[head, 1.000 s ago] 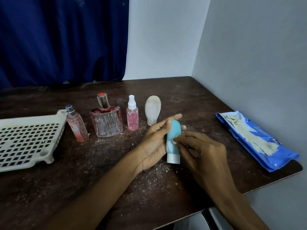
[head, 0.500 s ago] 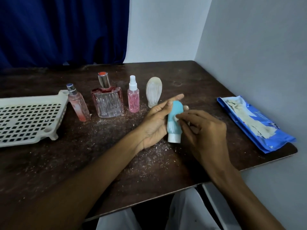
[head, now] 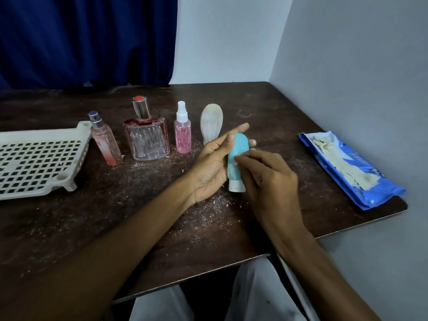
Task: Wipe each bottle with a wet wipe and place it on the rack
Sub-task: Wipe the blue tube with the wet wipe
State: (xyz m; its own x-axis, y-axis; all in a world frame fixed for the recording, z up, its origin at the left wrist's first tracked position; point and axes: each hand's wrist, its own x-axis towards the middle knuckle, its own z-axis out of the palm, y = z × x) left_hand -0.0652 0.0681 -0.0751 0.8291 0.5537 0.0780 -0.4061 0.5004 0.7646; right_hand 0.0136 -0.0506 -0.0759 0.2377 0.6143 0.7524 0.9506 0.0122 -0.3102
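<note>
- Left hand [head: 208,172] holds the blue bottle [head: 238,154] over the table [head: 69,228], front centre, palm facing right.
- Left grip is clamped on the bottle: thumb on its left edge, fingers behind it, one fingertip showing past the right side. The index finger sticks out straight above it.
- The bottle stands roughly upright, rounded end up and white cap down. Can't tell if the cap touches the table.
- Right hand [head: 268,181] is curled in from the right, fingertips pressed on the front of the bottle at mid-height.
- Right grip is pinched together on a wipe [head: 235,159]; only a small white bit shows under the fingertips.
- The rack [head: 34,163] is at the far left of the table, white plastic grid, well apart from the hands.
- Four bottles stand in a row behind the hands, left to right:
  - slim pink bottle [head: 105,140], tilted, just beside the rack corner
  - square glass bottle [head: 147,137] with a red top
  - small pink spray bottle [head: 183,133]
  - white ribbed bottle [head: 211,126], just behind the left fingers
- The blue pack of wipes [head: 347,167] lies flat near the right table edge, its flap peeled back.
- Pale dust [head: 208,212] is scattered on the table around and in front of the hands.
</note>
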